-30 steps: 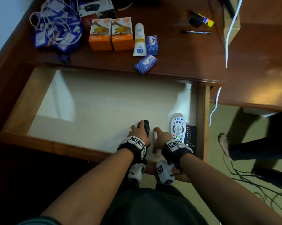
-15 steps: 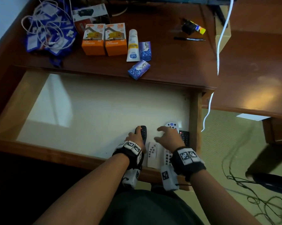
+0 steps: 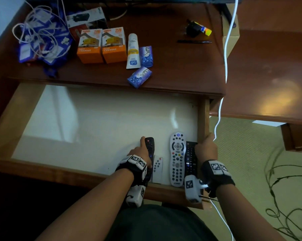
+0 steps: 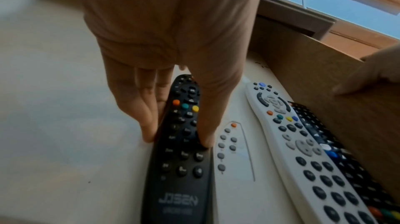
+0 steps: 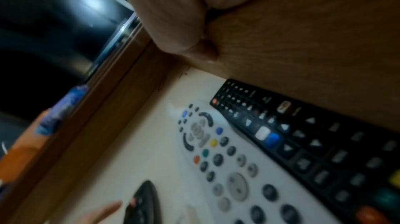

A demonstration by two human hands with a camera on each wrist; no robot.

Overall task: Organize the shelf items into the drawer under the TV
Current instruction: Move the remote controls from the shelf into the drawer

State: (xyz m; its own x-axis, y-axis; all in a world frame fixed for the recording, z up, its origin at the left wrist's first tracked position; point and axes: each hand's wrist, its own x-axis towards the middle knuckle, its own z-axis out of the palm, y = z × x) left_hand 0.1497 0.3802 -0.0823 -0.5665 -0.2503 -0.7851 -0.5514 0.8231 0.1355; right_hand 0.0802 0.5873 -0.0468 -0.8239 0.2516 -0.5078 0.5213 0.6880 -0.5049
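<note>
The left hand [image 3: 140,153] holds the black remote [image 4: 179,150] flat on the drawer [image 3: 94,122] floor, fingers along its left edge and thumb on its buttons. The right hand [image 3: 205,148] grips the drawer's right side wall, thumb inside. A small white remote [image 3: 158,166], a large white remote [image 3: 177,159] and a second black remote [image 3: 191,159] lie side by side between the two hands.

The two orange boxes [image 3: 101,47] at upper left of the head view read "FAST CHARGER". The white tube [image 3: 133,52] reads "Safi". Both purple soap packets [image 3: 146,56] read "LUX". The black remote [image 4: 179,167] carries an inverted logo, not reliably legible.
</note>
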